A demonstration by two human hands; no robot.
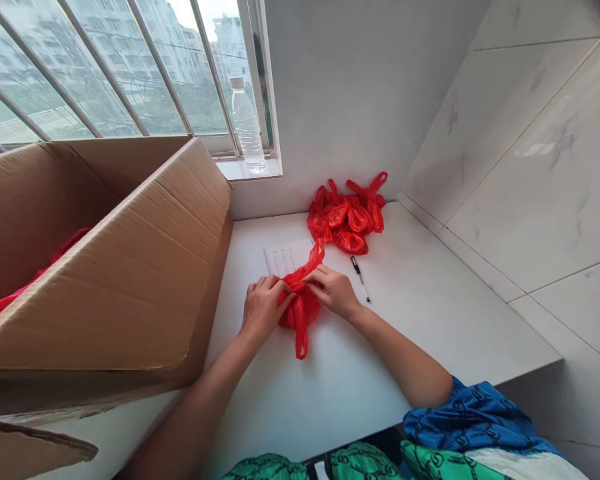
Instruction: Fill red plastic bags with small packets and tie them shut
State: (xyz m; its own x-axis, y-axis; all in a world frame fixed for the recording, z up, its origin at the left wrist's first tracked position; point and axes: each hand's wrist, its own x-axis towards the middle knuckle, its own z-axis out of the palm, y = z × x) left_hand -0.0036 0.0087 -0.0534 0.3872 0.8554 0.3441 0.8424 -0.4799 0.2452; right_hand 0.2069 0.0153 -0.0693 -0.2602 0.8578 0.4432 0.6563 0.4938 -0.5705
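My left hand (pixel 265 308) and my right hand (pixel 334 291) both pinch a crumpled red plastic bag (pixel 300 312) on the white counter (pixel 380 347). Its handle loops are gathered between my fingers, and one strip hangs toward me. Just beyond my hands lies a sheet of printed paper (pixel 286 257), partly under the bag. A heap of similar red plastic bags (pixel 347 219) sits against the wall, and a black-and-silver pen (pixel 361 278) lies just past my right hand.
A large open cardboard box (pixel 105 257) stands at the left, with red plastic (pixel 30 283) inside. A plastic water bottle (pixel 247 125) stands on the sill of a barred window (pixel 120 67). Marble-patterned tiles (pixel 510 147) line the right wall.
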